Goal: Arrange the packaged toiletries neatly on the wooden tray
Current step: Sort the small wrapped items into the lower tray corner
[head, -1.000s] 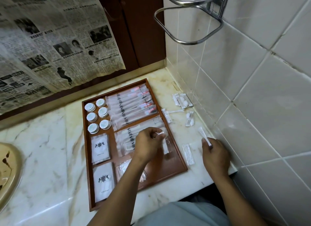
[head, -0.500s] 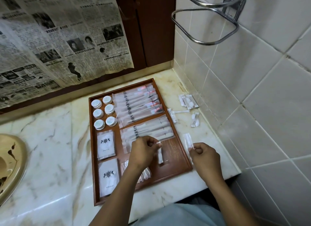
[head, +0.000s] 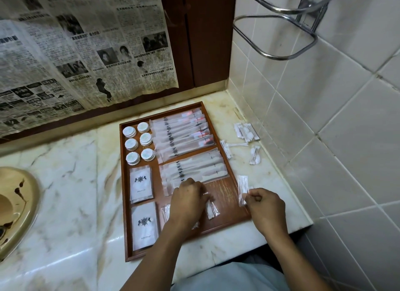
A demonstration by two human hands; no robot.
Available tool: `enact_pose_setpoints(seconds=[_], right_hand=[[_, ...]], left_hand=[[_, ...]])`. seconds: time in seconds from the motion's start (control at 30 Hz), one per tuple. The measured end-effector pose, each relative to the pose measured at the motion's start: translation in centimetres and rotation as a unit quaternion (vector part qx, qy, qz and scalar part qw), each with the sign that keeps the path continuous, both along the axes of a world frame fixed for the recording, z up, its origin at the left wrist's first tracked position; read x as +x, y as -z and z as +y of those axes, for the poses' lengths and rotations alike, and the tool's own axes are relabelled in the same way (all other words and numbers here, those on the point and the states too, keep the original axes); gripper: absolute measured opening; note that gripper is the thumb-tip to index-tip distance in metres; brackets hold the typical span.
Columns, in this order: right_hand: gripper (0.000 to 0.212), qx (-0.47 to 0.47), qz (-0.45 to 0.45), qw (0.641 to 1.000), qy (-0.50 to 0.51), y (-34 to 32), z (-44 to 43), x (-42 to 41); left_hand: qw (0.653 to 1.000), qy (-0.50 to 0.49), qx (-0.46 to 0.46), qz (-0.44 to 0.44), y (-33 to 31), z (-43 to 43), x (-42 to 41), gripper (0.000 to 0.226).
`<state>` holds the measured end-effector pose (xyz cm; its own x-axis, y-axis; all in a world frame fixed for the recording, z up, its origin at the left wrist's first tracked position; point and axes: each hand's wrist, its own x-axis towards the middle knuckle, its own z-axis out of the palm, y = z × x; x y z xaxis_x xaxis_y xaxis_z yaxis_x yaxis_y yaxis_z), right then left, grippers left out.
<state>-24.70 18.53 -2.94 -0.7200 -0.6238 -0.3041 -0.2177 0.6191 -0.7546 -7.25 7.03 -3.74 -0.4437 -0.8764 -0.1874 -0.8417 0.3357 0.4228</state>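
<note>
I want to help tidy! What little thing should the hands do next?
Probably lay the right hand's clear cotton-swab packet beside the packet under the left hand, in the brown wooden tray's bare near-right section; more packets wait on the marble counter.

We stood at a cream marble counter [head: 65,204] veined in brown, set in a corner. White square tiles [head: 324,117] covered the wall to our right, where a chrome rack [head: 281,41] jutted out. Yellowed newspaper [head: 75,52] hung over the dark wooden panel [head: 205,41] behind. A beige basin [head: 17,204] sat at left.
</note>
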Motion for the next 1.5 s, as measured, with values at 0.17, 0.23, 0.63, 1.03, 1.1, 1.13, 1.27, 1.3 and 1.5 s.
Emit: enact_pose_setpoints(seconds=[0.17, 0.23, 0.63, 1.03, 1.1, 1.13, 1.27, 1.3, 1.5], right_hand=[[0.008, -0.010, 0.024, 1.000, 0.013, 0.0, 0.2, -0.3], [0.009, -0.013, 0.038, 0.999, 0.015, 0.1, 0.3, -0.5], [0.008, 0.004, 0.024, 1.000, -0.013, -0.2, 0.4, -0.7], [0.015, 0.133, 0.182, 0.952, -0.206, 1.0, -2.8, 4.3], [0.022, 0.132, 0.214, 0.942, -0.220, 1.5, -2.8, 4.7], [0.025, 0.126, 0.224, 0.939, -0.226, 1.7, -2.8, 4.8], [0.028, 0.115, 0.217, 0.940, -0.238, 2.4, -2.8, 4.9], [0.027, 0.115, 0.215, 0.940, -0.239, 2.5, -2.8, 4.9], [0.032, 0.112, 0.216, 0.935, -0.257, 2.7, -2.8, 5.1]], left_hand=[[0.995, 0.064, -0.049, -0.066, -0.1, 1.0, 0.2, 0.044], [0.991, 0.084, -0.051, -0.095, 0.0, 1.3, 0.3, 0.042], [0.986, 0.101, -0.065, -0.117, 0.1, 1.8, 1.1, 0.041], [0.979, 0.120, -0.074, -0.149, -0.4, 2.1, 1.4, 0.038], [0.979, 0.125, -0.080, -0.139, -0.3, 2.3, 1.4, 0.047], [0.979, 0.130, -0.085, -0.135, -0.3, 2.3, 1.4, 0.049], [0.976, 0.142, -0.087, -0.137, -0.1, 2.5, 1.2, 0.045], [0.977, 0.142, -0.086, -0.137, -0.1, 2.5, 1.2, 0.044], [0.979, 0.140, -0.084, -0.120, 0.4, 2.4, 1.5, 0.045]])
